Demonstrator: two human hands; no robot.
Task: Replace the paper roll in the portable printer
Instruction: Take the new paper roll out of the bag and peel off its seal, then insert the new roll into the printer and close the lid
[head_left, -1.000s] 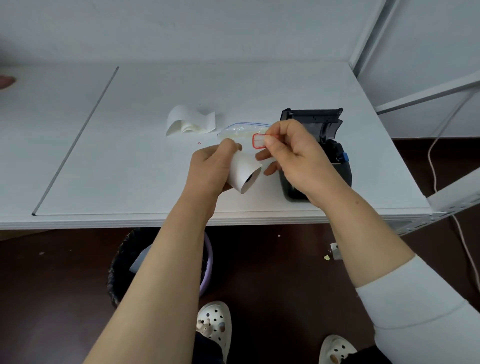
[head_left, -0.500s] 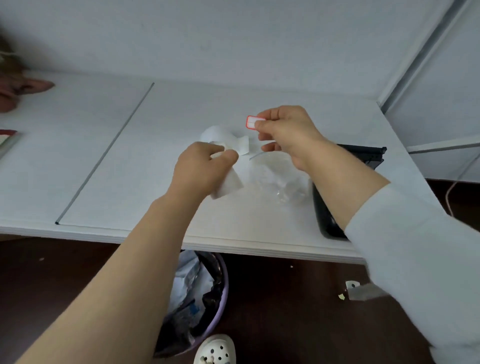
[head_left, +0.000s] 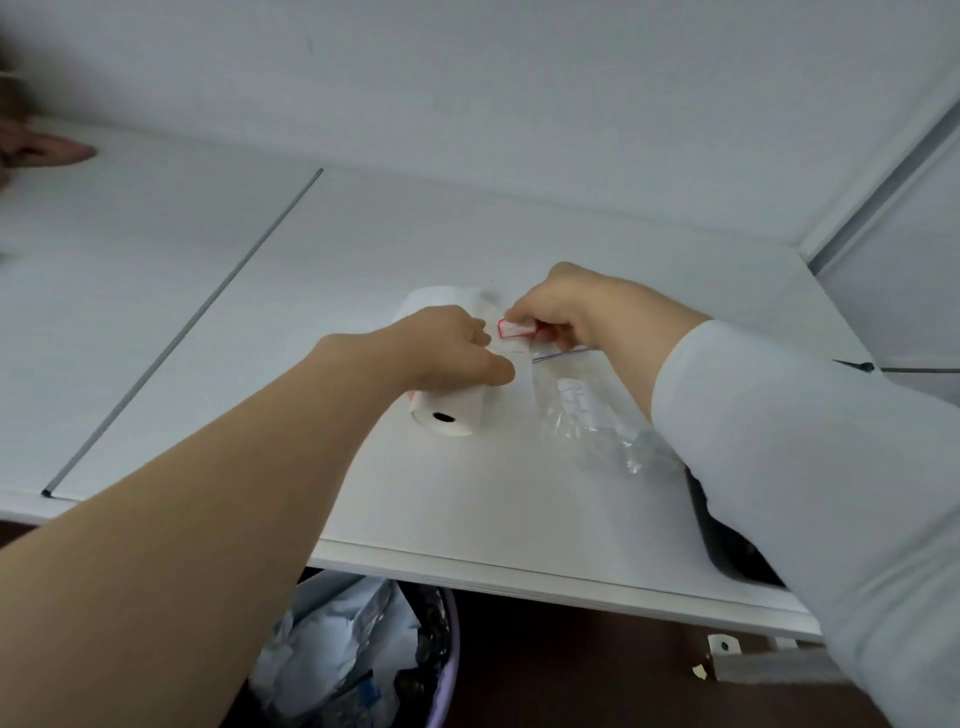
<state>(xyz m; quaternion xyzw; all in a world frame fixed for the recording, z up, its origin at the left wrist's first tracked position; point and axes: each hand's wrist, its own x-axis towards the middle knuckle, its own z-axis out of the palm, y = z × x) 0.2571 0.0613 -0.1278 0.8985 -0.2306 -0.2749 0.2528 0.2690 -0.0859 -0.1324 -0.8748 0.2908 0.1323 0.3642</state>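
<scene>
Left hand (head_left: 441, 353): curled over the new paper roll (head_left: 448, 415), pinning it on the table (head_left: 208, 364), core hole toward the camera.
Used paper (head_left: 436, 299): a loose white curl just behind that grasp.
Sticker (head_left: 515, 329): red-edged, just right of the left grasp, pinched by the right hand (head_left: 561, 306).
Plastic bag (head_left: 587, 421): crumpled, nearer than the pinch.
Printer (head_left: 727, 545): well right of both grips, mostly hidden by the sleeve.
Progress: the roll is unbagged and the seal looks peeled; loading and closing are left.
</scene>
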